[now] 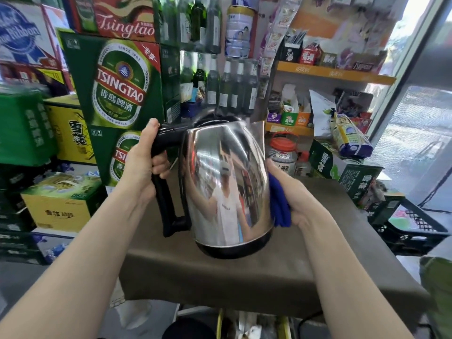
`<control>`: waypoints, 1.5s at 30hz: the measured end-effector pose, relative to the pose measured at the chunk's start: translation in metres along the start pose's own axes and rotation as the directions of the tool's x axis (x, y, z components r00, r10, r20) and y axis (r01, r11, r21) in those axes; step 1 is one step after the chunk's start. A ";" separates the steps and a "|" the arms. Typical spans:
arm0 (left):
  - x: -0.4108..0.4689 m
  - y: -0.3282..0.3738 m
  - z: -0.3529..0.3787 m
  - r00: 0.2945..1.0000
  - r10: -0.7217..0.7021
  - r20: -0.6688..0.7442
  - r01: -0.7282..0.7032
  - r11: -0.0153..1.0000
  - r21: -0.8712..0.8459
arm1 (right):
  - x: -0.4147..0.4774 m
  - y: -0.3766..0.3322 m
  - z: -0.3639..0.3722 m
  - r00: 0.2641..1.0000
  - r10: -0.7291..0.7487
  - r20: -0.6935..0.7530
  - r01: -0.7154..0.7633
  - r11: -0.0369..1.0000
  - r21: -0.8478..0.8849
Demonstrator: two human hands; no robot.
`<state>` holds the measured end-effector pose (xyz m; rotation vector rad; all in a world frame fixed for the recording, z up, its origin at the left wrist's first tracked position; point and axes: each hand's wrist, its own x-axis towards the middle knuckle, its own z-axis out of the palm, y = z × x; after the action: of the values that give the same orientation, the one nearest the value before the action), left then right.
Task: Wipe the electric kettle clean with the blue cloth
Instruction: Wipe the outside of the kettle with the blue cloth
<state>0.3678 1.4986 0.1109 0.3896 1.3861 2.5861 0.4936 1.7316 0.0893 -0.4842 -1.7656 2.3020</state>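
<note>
Electric kettle point(227, 184) is held aloft over the brown worktop point(244, 272) — left hand point(144, 165) clamped on handle at 9 o'clock, steadying; right hand point(293, 199) closed on blue cloth point(278, 204), pressed at 3 o'clock.

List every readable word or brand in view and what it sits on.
"TSINGTAO", "SINCE 1903", "青島啤酒": tall green beer carton.
"Tsingtao": red carton above it.
"Ribbon": blue and white carton, partly legible.
Shiny steel electric kettle: no print visible.
Shelf packets, bottle labels: too blurred.
</note>
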 end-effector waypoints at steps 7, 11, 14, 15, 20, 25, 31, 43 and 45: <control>-0.012 -0.005 0.025 0.969 0.170 -0.181 -0.149 0.981 0.123 | -0.017 0.060 0.010 0.742 -0.558 -0.372 0.383 0.808 -0.449; -0.020 -0.012 0.036 0.959 0.231 -0.163 -0.199 0.961 0.191 | -0.031 0.075 0.036 0.514 -0.824 -0.239 0.535 0.526 -0.661; -0.027 -0.020 0.041 0.961 0.253 -0.107 -0.222 0.944 0.245 | -0.028 0.059 0.045 0.379 -0.924 -0.051 0.602 0.288 -0.744; -0.029 -0.022 0.042 0.963 0.250 -0.095 -0.220 0.942 0.252 | -0.026 0.051 0.045 0.356 -0.934 -0.037 0.610 0.263 -0.747; -0.036 -0.031 0.040 0.962 0.260 -0.086 -0.230 0.937 0.262 | -0.005 0.038 0.016 0.651 -0.663 -0.370 0.472 0.735 -0.486; -0.031 -0.043 0.034 0.949 0.302 -0.093 -0.252 0.901 0.354 | -0.001 0.080 -0.009 0.826 -0.386 -0.411 0.222 0.893 -0.391; -0.017 -0.064 0.022 0.931 0.298 -0.209 -0.213 0.912 0.349 | 0.009 0.109 -0.048 0.941 -0.159 -0.299 -0.037 0.829 -0.559; 0.077 -0.116 0.107 0.944 0.286 0.166 -0.330 0.848 0.414 | 0.072 -0.008 -0.115 0.972 -0.226 -0.070 0.190 0.921 -0.340; 0.103 -0.132 0.127 0.942 0.250 0.223 -0.324 0.848 0.418 | 0.087 -0.016 -0.132 0.949 -0.291 -0.125 0.239 0.917 -0.321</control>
<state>0.3143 1.6999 0.0829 0.9210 1.9967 2.3446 0.4623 1.8851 0.0620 -0.4417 -1.9678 1.7636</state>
